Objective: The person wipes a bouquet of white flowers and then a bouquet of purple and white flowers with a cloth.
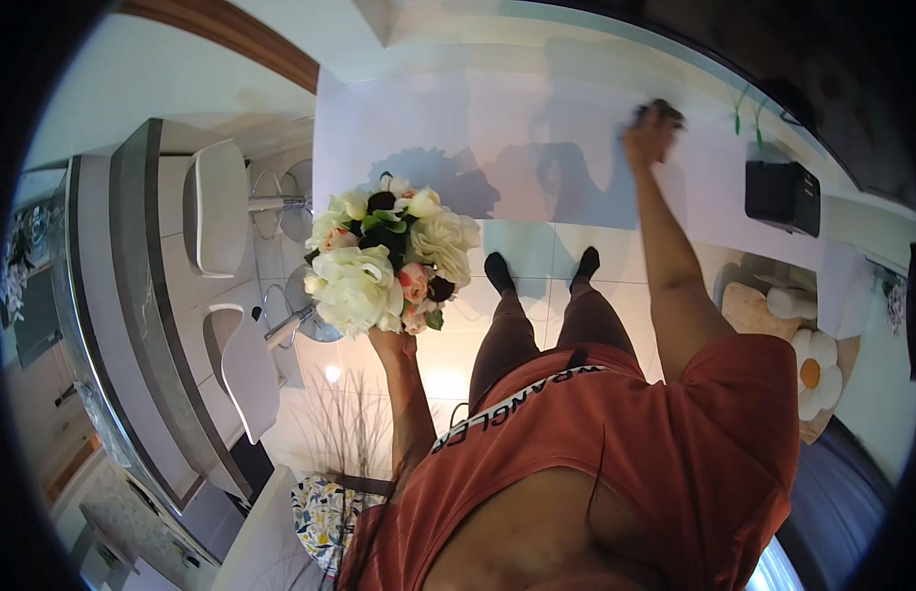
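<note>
My left hand (393, 343) is closed under a bouquet of artificial flowers (384, 255) with cream, pale yellow, pink and dark blooms, its stems hidden by the blooms and my hand. Reaching far forward to the right, my right hand (650, 137) grips a dark cloth-like item (663, 111) against the top of a long white cabinet (591, 170); the item is blurred and I cannot tell exactly what it is. Shadows of the bouquet and of me fall across the white surface.
A black box-shaped speaker (781, 197) stands at the cabinet's right part, below a large dark television (857, 89). White bar stools (221, 209) and a counter (144, 295) are on the left. Cushions, one a daisy-shaped cushion (816, 374), lie at the right.
</note>
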Available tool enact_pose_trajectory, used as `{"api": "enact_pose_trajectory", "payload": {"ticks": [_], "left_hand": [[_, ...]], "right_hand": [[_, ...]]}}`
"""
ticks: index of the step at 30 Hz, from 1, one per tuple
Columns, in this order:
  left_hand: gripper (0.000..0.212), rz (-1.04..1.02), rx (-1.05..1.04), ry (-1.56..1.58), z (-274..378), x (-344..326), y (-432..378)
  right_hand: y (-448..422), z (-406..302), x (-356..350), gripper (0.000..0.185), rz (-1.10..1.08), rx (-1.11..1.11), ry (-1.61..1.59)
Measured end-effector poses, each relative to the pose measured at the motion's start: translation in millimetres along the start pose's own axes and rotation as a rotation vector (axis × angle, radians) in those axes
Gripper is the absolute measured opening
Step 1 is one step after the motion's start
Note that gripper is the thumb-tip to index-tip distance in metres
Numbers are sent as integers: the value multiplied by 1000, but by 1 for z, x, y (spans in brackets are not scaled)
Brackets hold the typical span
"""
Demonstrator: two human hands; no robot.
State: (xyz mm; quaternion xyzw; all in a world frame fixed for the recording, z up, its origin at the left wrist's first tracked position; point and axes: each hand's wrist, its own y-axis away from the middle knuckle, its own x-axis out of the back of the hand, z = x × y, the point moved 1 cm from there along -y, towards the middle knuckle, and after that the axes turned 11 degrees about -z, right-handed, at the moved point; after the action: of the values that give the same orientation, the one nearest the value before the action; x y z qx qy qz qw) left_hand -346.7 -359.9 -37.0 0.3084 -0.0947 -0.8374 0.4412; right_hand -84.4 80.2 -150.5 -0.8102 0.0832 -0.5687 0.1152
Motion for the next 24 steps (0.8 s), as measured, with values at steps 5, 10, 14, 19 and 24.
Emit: {"api": "enact_pose_trajectory", "payload": {"ticks": [5, 10, 14, 19, 24], "left_hand": [[40, 133, -44, 13, -16, 1, 9], [37, 196, -116, 41, -21, 15, 13], [37, 2, -90, 137, -16, 14, 29], [42, 120, -241, -475, -14, 12, 19], [40, -186, -89, 136, -6, 8, 9]], "right_hand": [[72, -222, -48, 32, 1, 725, -516], [109, -365, -58, 39, -235, 973, -576], [158, -363, -47, 41, -411, 1302, -569], [177, -239, 8, 44, -560, 1246, -582], [125, -46, 56, 51, -417, 712, -421]]}}
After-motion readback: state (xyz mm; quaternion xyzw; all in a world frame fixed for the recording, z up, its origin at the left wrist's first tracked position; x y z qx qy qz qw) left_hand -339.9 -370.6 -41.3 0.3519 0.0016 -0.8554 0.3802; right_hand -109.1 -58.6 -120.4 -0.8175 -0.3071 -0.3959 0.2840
